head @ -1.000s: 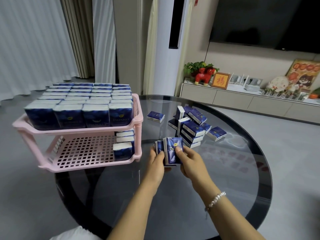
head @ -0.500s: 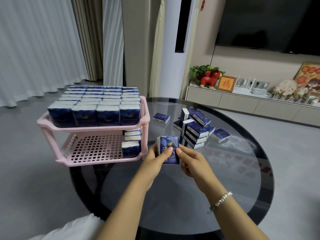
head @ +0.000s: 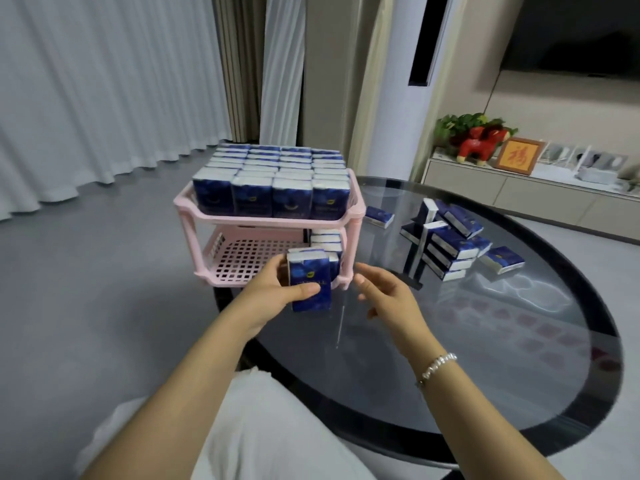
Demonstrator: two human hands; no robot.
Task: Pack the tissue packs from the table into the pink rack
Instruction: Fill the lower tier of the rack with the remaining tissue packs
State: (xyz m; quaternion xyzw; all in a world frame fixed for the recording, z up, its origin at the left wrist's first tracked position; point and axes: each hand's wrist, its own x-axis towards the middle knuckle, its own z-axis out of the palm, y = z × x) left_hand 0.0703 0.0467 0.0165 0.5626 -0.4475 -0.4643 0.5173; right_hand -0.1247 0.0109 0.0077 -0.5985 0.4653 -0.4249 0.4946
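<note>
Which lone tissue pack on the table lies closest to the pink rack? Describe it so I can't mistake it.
Start at the pink rack on the round glass table. Just right of its upper tier lies a single flat tissue pack. Unlike the heaped packs further right, it touches no other pack.

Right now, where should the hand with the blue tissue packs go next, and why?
Probably forward into the pink rack's lower shelf. The left hand grips the tissue packs just in front of that shelf, which has open grid beside its few packs. The top shelf looks full, and the right hand holds nothing.
</note>
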